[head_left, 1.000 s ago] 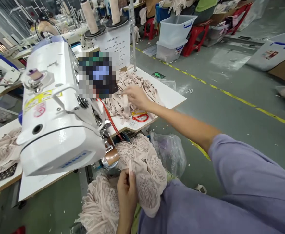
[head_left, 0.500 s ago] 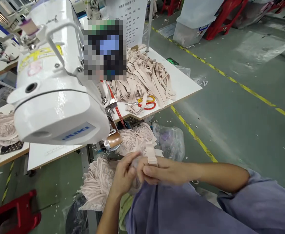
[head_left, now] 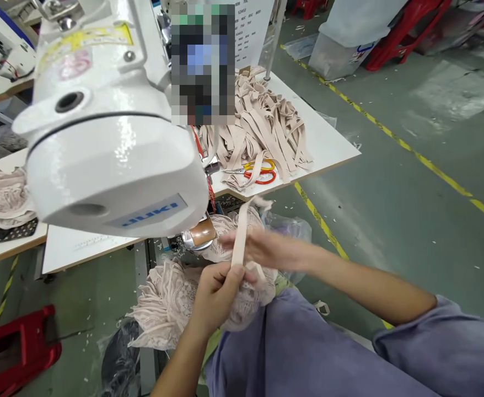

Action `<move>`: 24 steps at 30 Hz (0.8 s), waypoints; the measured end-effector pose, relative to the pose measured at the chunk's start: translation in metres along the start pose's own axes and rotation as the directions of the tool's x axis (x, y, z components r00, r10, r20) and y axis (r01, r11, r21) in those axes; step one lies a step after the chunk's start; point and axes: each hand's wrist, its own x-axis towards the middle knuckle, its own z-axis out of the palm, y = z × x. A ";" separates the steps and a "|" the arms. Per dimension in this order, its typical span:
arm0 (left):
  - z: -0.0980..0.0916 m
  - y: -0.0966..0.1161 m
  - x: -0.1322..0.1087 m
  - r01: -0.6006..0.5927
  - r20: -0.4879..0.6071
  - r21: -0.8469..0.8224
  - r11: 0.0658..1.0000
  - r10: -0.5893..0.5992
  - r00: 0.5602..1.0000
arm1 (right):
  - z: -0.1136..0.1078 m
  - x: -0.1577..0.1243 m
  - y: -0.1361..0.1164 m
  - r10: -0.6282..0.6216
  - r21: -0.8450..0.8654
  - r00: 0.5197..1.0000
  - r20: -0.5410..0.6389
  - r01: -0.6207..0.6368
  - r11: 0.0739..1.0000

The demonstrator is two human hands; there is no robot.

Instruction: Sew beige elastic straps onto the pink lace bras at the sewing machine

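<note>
My left hand (head_left: 217, 292) is closed on a beige elastic strap (head_left: 241, 234) and the pink lace garment (head_left: 171, 300) bunched on my lap. The strap stands up from that grip. My right hand (head_left: 262, 248) is just behind it, blurred by motion, with its fingers at the strap. Both hands are below the head of a white sewing machine (head_left: 109, 149). A heap of the same beige straps (head_left: 262, 127) lies on the white table (head_left: 328, 143) beyond, with red and yellow scissors (head_left: 258, 171) at its near edge.
More pink lace pieces (head_left: 2, 198) lie on the table at the left. A clear plastic bag (head_left: 291, 231) hangs under the table edge. A red stool (head_left: 14, 353) sits on the floor at lower left. Plastic bins (head_left: 341, 38) and red stools stand beyond a yellow floor line (head_left: 432, 165).
My right hand left the strap heap on the table and came down to my lap with one strap. My left hand now grips that strap against the lace. The view dropped and moved closer.
</note>
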 end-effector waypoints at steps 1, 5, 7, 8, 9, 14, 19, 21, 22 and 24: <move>0.002 0.004 0.002 -0.007 -0.016 -0.003 1.000 0.007 1.000 | 0.007 -0.005 0.006 0.075 -0.015 0.994 0.074 -0.074 0.997; -0.004 0.007 0.008 -0.160 -0.046 0.142 0.977 0.168 0.985 | 0.010 -0.003 0.014 0.047 -0.029 0.989 -0.140 -0.051 0.998; -0.017 -0.001 0.009 -0.284 -0.121 0.434 0.855 0.368 0.922 | -0.002 0.012 0.009 -0.049 -0.038 0.949 -0.312 0.039 0.999; -0.024 -0.006 0.010 -0.306 -0.154 0.596 0.742 0.480 0.864 | -0.008 0.021 0.006 -0.076 -0.031 0.933 -0.352 0.069 0.997; -0.030 -0.011 0.011 -0.287 -0.174 0.731 0.619 0.576 0.799 | -0.013 0.030 0.002 -0.088 -0.024 0.928 -0.363 0.085 0.996; -0.044 -0.015 0.014 0.004 -0.284 0.916 0.401 0.641 0.713 | -0.022 0.065 -0.008 -0.107 -0.140 0.968 -0.227 0.076 0.987; -0.054 -0.006 0.009 0.044 -0.357 0.825 0.563 0.458 0.814 | -0.017 0.083 -0.006 -0.288 -0.380 0.933 -0.214 0.192 0.905; -0.066 -0.010 0.008 0.021 -0.313 0.767 0.641 0.345 0.885 | -0.016 0.089 -0.006 -0.386 -0.513 0.899 -0.209 0.235 0.825; -0.071 -0.013 0.008 0.005 -0.280 0.738 0.674 0.300 0.912 | -0.015 0.093 -0.007 -0.438 -0.572 0.878 -0.196 0.260 0.778; -0.080 -0.020 0.008 -0.024 -0.233 0.688 0.725 0.252 0.939 | -0.014 0.101 -0.007 -0.533 -0.663 0.830 -0.164 0.307 0.682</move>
